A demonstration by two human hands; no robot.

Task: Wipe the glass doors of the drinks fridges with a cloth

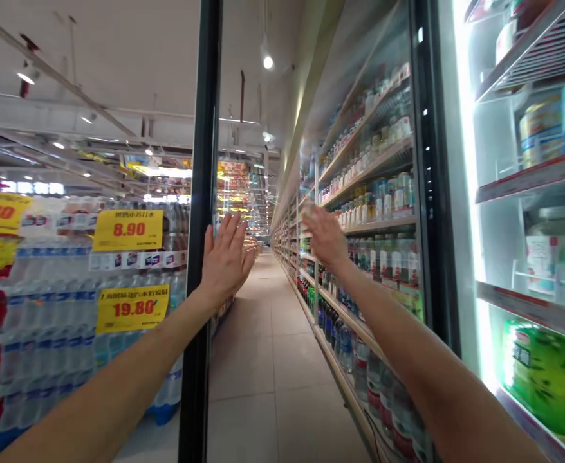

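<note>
A glass door (263, 360) with a black frame stands swung open in front of me. My left hand (228, 254) is raised flat against it beside the left upright of the frame (200, 161), fingers stretched out. Near the middle of the pane is my right hand (327, 238), its fingers bent together and smeared by motion. Something small and pale shows at those fingertips, too blurred to name. Both forearms reach up from the lower corners of the view.
On the right, lit cooler shelves (528, 180) carry bottles, cans and a green pack (538, 373). Stacked bottle packs (51, 347) with yellow price signs (128, 229) stand on the left. Through or in the glass appear a tiled aisle floor (244, 418) and long drink shelves (374, 218).
</note>
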